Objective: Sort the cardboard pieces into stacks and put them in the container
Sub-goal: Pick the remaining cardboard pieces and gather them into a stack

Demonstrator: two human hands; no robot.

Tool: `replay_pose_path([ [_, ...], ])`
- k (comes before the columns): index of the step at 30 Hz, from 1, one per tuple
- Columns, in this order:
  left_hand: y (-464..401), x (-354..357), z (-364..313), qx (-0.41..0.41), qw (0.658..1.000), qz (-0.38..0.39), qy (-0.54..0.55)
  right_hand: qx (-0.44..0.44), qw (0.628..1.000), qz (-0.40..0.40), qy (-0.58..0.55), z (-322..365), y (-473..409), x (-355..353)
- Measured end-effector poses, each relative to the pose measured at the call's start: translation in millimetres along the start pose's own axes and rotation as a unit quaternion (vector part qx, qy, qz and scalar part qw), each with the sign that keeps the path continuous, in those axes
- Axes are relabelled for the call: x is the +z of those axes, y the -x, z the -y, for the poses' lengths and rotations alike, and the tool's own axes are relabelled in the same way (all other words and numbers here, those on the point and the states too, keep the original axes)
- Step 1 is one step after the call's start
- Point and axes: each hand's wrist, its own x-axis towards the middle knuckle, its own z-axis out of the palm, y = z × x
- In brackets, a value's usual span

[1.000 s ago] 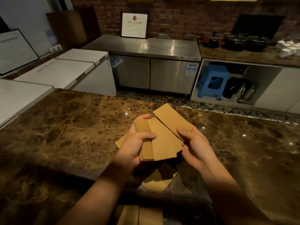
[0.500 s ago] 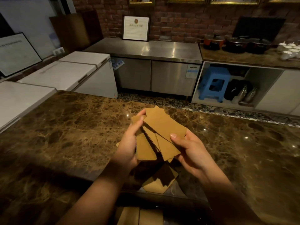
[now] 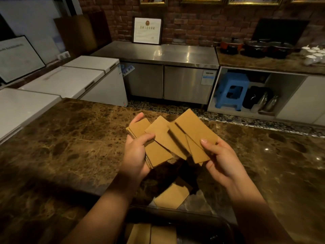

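A dark brown marble counter (image 3: pixel 58 155) veined in gold fills the near part of a dim, brick-walled kitchen. At the bottom edge sits a dark, round-cornered container (image 3: pixel 226 224) with flat tan cardboard pieces (image 3: pixel 153 234) already lying inside it. Just beyond its rim, one loose tan cardboard rectangle (image 3: pixel 171 197) lies flat on the marble.

Above that, both hands hold a spread of tan corrugated cardboard rectangles off the counter. The left hand (image 3: pixel 137 154) grips a thick squared stack of cards (image 3: pixel 140 129), thumb pressed across the top and fingers curled behind. The right hand (image 3: pixel 221 161) pinches a fanned group of cards (image 3: pixel 193 131), thumb on the upper face. Half a second ago the cards overlapped in a tight bundle between the hands; now they are fanned wider, the right-hand cards tilted up and away to the right, and a single card (image 3: pixel 160 138) bridges the two groups. The loose piece on the marble has not moved.

Farther off, white chest freezers (image 3: pixel 70 80) stand at the left and a stainless steel undercounter fridge (image 3: pixel 168 71) at the back, with a blue-and-white label on its right door too small to read. A blue plastic stool (image 3: pixel 232 90) sits in an open white cabinet. A black-framed certificate (image 3: pixel 147 30) leans on the brick wall; its red emblem and heading are blurred beyond reading.
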Motion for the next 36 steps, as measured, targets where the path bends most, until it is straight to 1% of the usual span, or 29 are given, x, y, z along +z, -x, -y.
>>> replay_pose_path([
  [2, 2, 3, -1, 0.016, 1.000, -0.006, 0.012, -0.004, 0.997, -0.013, -0.072, 3, -3, 0],
  [4, 4, 5, -1, 0.022, 0.999, -0.010, 0.028, 0.000, 0.992, -0.009, -0.126, 3, -4, -1],
  [9, 3, 6, 2, 0.029, 0.998, -0.025, 0.044, 0.027, 0.989, -0.001, -0.146, -4, -2, 3],
  [11, 2, 4, 4, 0.019, 0.999, -0.018, 0.046, 0.022, 0.992, -0.009, -0.125, -3, -1, 5],
  [14, 4, 2, 5, -0.025, 0.998, -0.001, 0.051, -0.017, 0.997, -0.031, -0.074, 2, -1, 8],
  [16, 5, 1, 4, -0.040, 0.998, 0.022, 0.039, -0.069, 0.996, -0.056, -0.008, 8, -1, 11],
  [18, 4, 0, 3, -0.034, 0.999, 0.028, 0.027, -0.158, 0.981, -0.077, 0.087, 14, -2, 13],
  [19, 1, 1, 2, -0.037, 0.999, 0.017, 0.029, -0.217, 0.961, -0.089, 0.148, 16, -1, 13],
  [21, -5, 3, -2, -0.074, 0.996, -0.014, 0.049, -0.337, 0.905, -0.089, 0.245, 18, 3, 13],
  [23, -8, 5, -5, -0.137, 0.988, -0.028, 0.071, -0.425, 0.846, -0.020, 0.321, 14, 13, 13],
  [24, -9, 6, -6, -0.161, 0.984, -0.019, 0.077, -0.456, 0.806, 0.029, 0.377, 10, 17, 12],
  [26, -7, 9, -4, -0.176, 0.982, 0.007, 0.072, -0.509, 0.709, 0.125, 0.473, -1, 22, 10],
  [27, -5, 9, -3, -0.178, 0.981, 0.019, 0.072, -0.523, 0.673, 0.164, 0.497, -7, 23, 9],
  [28, -4, 9, -2, -0.182, 0.980, 0.023, 0.078, -0.523, 0.662, 0.186, 0.503, -11, 24, 9],
  [29, -4, 7, -2, -0.187, 0.978, 0.018, 0.087, -0.507, 0.682, 0.189, 0.492, -15, 27, 10],
  [30, -5, 6, -2, -0.196, 0.976, 0.005, 0.094, -0.471, 0.731, 0.175, 0.462, -17, 31, 12],
  [32, -7, 6, -4, -0.201, 0.974, 0.007, 0.106, -0.359, 0.857, 0.118, 0.350, -18, 36, 12],
  [33, -7, 5, -4, -0.194, 0.973, 0.007, 0.121, -0.311, 0.902, 0.088, 0.286, -17, 36, 12],
  [35, -9, 1, -2, -0.186, 0.969, 0.003, 0.161, -0.220, 0.961, 0.050, 0.160, -14, 28, 7],
  [36, -10, -1, 0, -0.189, 0.966, 0.009, 0.177, -0.170, 0.980, 0.037, 0.093, -13, 24, 6],
])
